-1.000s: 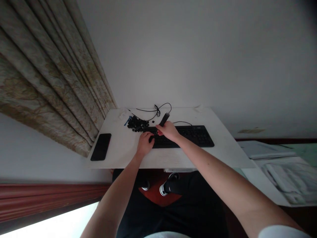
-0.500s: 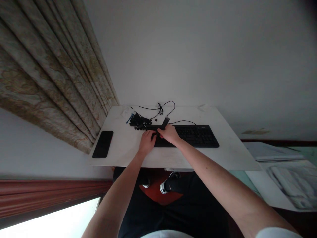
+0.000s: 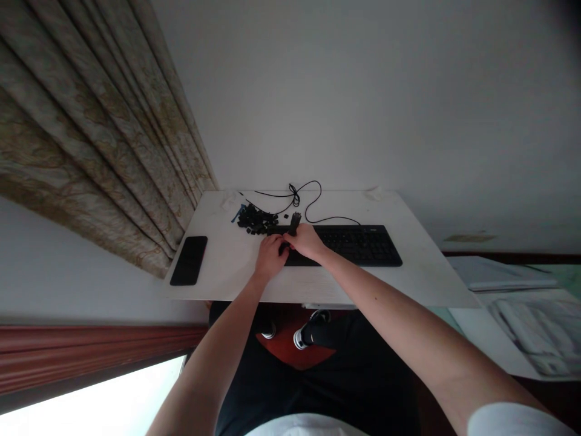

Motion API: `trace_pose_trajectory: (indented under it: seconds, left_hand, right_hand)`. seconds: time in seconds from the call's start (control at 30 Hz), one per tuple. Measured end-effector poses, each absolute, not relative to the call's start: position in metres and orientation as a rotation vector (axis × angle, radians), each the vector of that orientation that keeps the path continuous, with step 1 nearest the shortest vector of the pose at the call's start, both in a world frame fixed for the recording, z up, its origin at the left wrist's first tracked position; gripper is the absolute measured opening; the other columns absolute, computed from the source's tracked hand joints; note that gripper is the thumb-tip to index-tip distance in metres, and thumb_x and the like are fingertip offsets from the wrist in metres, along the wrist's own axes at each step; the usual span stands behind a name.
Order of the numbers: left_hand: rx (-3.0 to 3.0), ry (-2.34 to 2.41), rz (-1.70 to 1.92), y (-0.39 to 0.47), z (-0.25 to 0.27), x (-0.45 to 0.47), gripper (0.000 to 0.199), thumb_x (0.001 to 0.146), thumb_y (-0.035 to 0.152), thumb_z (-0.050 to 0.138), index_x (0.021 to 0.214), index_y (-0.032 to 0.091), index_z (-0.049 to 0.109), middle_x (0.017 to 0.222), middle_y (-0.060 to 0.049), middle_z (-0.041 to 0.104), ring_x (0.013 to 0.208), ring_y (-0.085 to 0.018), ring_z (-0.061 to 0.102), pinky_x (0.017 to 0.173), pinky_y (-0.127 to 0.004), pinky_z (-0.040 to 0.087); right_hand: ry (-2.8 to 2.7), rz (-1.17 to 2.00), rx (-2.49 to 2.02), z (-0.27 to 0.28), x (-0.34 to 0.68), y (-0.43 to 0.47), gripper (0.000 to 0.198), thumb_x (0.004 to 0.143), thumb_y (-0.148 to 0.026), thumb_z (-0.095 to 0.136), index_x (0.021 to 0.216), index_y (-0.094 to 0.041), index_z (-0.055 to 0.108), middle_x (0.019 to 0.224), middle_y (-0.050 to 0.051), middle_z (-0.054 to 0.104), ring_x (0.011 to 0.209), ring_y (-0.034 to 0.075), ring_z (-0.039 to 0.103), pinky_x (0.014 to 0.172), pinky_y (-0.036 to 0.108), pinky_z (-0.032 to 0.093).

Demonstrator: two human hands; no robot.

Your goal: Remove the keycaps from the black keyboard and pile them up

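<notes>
A black keyboard (image 3: 358,245) lies across the table, its left part under my hands. In my right hand (image 3: 307,241) is a slim black brush (image 3: 295,222), with its bristly end pointing up and away from me. My left hand (image 3: 271,257) is closed at the keyboard's left end, its fingertips close against those of my right hand. Something dark shows between them, too small to make out. Just beyond the left hand lies a heap of loose black keycaps (image 3: 255,219), with a thin blue tool (image 3: 237,213) at its left side.
A black phone (image 3: 189,261) lies at the left of the white table (image 3: 313,284). The keyboard's cable (image 3: 313,203) loops along the back by the wall. One loose keycap (image 3: 285,216) sits apart from the heap. A patterned curtain (image 3: 104,121) hangs at the left.
The brush and my right hand have shifted slightly left, and the brush's upper end has swung left. My left hand stays nearly in place. The view has tilted a little.
</notes>
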State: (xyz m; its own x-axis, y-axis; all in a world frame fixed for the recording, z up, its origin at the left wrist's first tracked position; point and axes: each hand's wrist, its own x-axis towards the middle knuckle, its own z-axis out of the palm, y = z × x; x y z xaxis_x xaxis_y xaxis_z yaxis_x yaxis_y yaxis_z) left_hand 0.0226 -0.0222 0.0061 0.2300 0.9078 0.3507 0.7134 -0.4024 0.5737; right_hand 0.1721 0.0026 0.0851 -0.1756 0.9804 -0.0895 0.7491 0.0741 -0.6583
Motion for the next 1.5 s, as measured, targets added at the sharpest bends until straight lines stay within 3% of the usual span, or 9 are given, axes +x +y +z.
trace_pose_trajectory:
  seconds: [0.4, 0.57, 0.73, 0.9, 1.07, 1.27, 1.33, 1.5]
  left_hand:
    - [2.260, 1.515, 0.920, -0.021, 0.004, 0.023, 0.029, 0.087, 0.015, 0.063, 0.115, 0.020, 0.066, 0.121, -0.011, 0.068, 0.119, -0.029, 0.060, 0.106, -0.048, 0.047]
    - [2.230, 1.512, 0.923, -0.024, 0.007, 0.024, 0.022, 0.088, 0.016, 0.064, 0.109, 0.022, 0.068, 0.118, -0.009, 0.069, 0.118, -0.027, 0.060, 0.109, -0.048, 0.044]
    - [2.177, 1.501, 0.969, -0.026, 0.010, 0.023, 0.018, 0.089, 0.016, 0.064, 0.105, 0.021, 0.070, 0.114, -0.008, 0.070, 0.115, -0.025, 0.062, 0.108, -0.046, 0.046]
    - [2.162, 1.495, 1.001, -0.024, 0.007, 0.023, 0.019, 0.086, 0.017, 0.069, 0.104, 0.020, 0.071, 0.113, -0.008, 0.070, 0.113, -0.026, 0.063, 0.106, -0.045, 0.048]
    - [2.200, 1.479, 0.988, -0.022, 0.007, 0.022, 0.017, 0.092, 0.023, 0.065, 0.108, 0.022, 0.070, 0.113, -0.007, 0.070, 0.111, -0.026, 0.063, 0.105, -0.045, 0.047]
    - [2.188, 1.489, 0.960, -0.021, 0.007, 0.021, 0.025, 0.086, 0.019, 0.069, 0.111, 0.021, 0.066, 0.115, -0.008, 0.069, 0.112, -0.027, 0.062, 0.104, -0.046, 0.047]
    - [2.186, 1.487, 0.956, -0.021, 0.006, 0.021, 0.018, 0.086, 0.017, 0.067, 0.104, 0.020, 0.067, 0.111, -0.008, 0.069, 0.110, -0.027, 0.062, 0.103, -0.046, 0.048]
    - [2.127, 1.469, 1.041, -0.019, 0.002, 0.021, 0.014, 0.089, 0.012, 0.061, 0.099, 0.020, 0.067, 0.107, -0.007, 0.070, 0.107, -0.024, 0.064, 0.101, -0.043, 0.050]
  right_hand:
    - [-2.055, 0.708, -1.761, 0.088, 0.162, 0.001, 0.025, 0.088, -0.027, 0.066, 0.066, -0.016, 0.069, 0.064, 0.012, 0.071, 0.071, 0.023, 0.072, 0.062, 0.025, 0.049]
    - [-2.042, 0.658, -1.685, 0.129, 0.155, 0.020, 0.029, 0.091, -0.028, 0.064, 0.067, -0.014, 0.068, 0.061, 0.011, 0.069, 0.072, 0.023, 0.073, 0.063, 0.024, 0.052]
    - [-1.996, 0.876, -1.684, 0.163, 0.154, 0.032, 0.021, 0.085, -0.021, 0.071, 0.068, -0.011, 0.067, 0.058, 0.010, 0.067, 0.056, 0.021, 0.070, 0.054, 0.025, 0.053]
    - [-1.745, 1.000, -1.700, 0.120, 0.176, 0.016, 0.026, 0.090, -0.024, 0.066, 0.066, -0.014, 0.064, 0.060, 0.009, 0.070, 0.055, 0.018, 0.070, 0.049, 0.022, 0.054]
    - [-1.701, 1.059, -1.684, 0.079, 0.184, 0.008, 0.025, 0.091, -0.028, 0.065, 0.071, -0.013, 0.066, 0.064, 0.010, 0.072, 0.058, 0.019, 0.072, 0.053, 0.023, 0.055]
    - [-1.919, 0.888, -1.754, 0.085, 0.176, 0.010, 0.030, 0.093, -0.031, 0.064, 0.068, -0.014, 0.066, 0.066, 0.010, 0.072, 0.062, 0.018, 0.071, 0.057, 0.022, 0.051]
    - [-2.009, 0.827, -1.778, 0.090, 0.175, 0.011, 0.030, 0.093, -0.030, 0.064, 0.067, -0.014, 0.067, 0.064, 0.009, 0.071, 0.063, 0.018, 0.071, 0.059, 0.023, 0.049]
    - [-2.053, 0.918, -1.814, 0.097, 0.173, 0.012, 0.030, 0.095, -0.031, 0.060, 0.073, -0.012, 0.068, 0.063, 0.010, 0.071, 0.056, 0.017, 0.067, 0.053, 0.024, 0.046]
